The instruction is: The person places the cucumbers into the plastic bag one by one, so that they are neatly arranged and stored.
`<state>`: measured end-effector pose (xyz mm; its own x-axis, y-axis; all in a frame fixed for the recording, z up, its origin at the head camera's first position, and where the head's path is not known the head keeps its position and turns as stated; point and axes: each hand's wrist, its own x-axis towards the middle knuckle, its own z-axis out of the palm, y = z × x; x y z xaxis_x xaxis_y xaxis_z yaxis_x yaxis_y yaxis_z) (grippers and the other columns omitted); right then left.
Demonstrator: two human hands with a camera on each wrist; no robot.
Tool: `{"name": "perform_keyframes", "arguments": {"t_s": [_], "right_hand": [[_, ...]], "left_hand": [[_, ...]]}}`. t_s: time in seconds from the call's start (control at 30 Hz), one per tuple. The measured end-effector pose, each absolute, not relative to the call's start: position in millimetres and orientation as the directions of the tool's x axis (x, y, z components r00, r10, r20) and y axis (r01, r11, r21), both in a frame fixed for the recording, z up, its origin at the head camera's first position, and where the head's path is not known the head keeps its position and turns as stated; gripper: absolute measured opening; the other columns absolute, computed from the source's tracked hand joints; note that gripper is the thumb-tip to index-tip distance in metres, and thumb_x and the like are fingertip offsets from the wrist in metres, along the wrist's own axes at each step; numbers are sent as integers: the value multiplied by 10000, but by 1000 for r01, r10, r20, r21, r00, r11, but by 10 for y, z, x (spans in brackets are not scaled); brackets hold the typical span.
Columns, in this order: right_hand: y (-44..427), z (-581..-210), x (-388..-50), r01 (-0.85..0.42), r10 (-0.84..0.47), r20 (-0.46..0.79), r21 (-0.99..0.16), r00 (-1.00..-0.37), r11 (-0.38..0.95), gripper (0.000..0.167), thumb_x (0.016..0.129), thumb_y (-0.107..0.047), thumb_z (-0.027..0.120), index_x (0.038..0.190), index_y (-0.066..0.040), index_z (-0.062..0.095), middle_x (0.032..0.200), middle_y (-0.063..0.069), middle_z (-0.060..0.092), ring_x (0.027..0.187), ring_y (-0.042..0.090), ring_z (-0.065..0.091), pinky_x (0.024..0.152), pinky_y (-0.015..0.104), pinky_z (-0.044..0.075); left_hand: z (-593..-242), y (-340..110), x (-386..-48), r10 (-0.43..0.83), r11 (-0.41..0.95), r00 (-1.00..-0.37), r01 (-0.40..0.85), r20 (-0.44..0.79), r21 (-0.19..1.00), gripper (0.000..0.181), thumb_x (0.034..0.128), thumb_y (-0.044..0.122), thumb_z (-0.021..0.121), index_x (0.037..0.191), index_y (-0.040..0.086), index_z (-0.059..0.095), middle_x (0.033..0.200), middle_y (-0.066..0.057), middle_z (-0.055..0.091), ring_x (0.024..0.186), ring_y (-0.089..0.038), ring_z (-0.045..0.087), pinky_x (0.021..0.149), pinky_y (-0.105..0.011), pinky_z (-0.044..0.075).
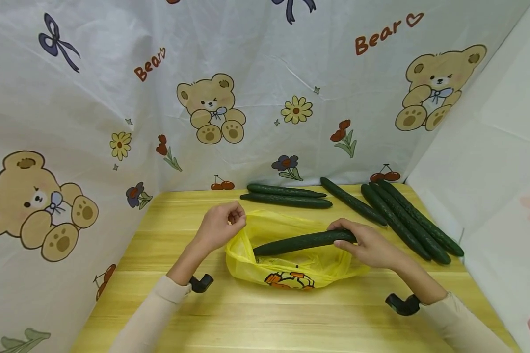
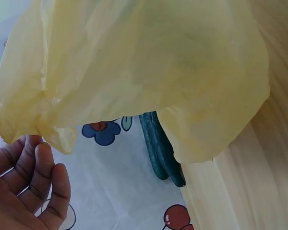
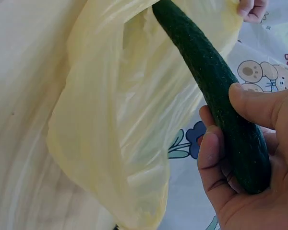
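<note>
A yellow plastic bag (image 1: 243, 267) with a cartoon print lies on the table, its mouth spread wide. My left hand (image 1: 221, 223) pinches the bag's rim at its left side, fingers curled. In the left wrist view, those fingers (image 2: 31, 175) meet the gathered edge of the plastic. My right hand (image 1: 368, 242) grips one end of a dark green cucumber (image 1: 300, 242). The cucumber's far end reaches into the bag's mouth at the left. In the right wrist view, thumb and fingers wrap around the cucumber (image 3: 213, 91), whose far tip is behind the plastic.
Two cucumbers (image 1: 287, 200) lie side by side behind the bag. Several more, including a slanted cucumber (image 1: 353, 201) and a grouped cucumber (image 1: 417, 220), lie at the back right. A printed cloth wall (image 1: 256, 162) stands along the back of the wooden table (image 1: 265, 323).
</note>
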<state>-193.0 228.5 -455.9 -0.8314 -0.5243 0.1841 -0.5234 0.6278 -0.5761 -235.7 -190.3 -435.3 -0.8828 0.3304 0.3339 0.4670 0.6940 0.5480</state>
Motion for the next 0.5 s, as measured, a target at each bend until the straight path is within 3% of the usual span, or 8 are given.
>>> {"name": "perform_keyframes", "arguments": {"t_s": [0.23,0.5], "right_hand": [[2129,-4483,-1979,-547,-558,205,-621,-804,561,288,1066,-187,682,1349,-140,660,1297,-21,729,1113,132,679,949,332,564],[1956,-4487,-2060,-552,-607,182,-663,-774,506,270,1069,-197,679,1333,-146,661,1270,-20,728,1047,111,657,918,309,549]], "left_hand": [[-4402,-1824,-2326,335,695,-886,462,320,551,97,982,196,692,908,260,694,782,123,671,717,-73,611,712,-286,512],[-4466,-1838,-2330,343,695,-880,472,328,542,113,986,195,678,901,268,688,762,136,666,692,-54,604,696,-277,501]]}}
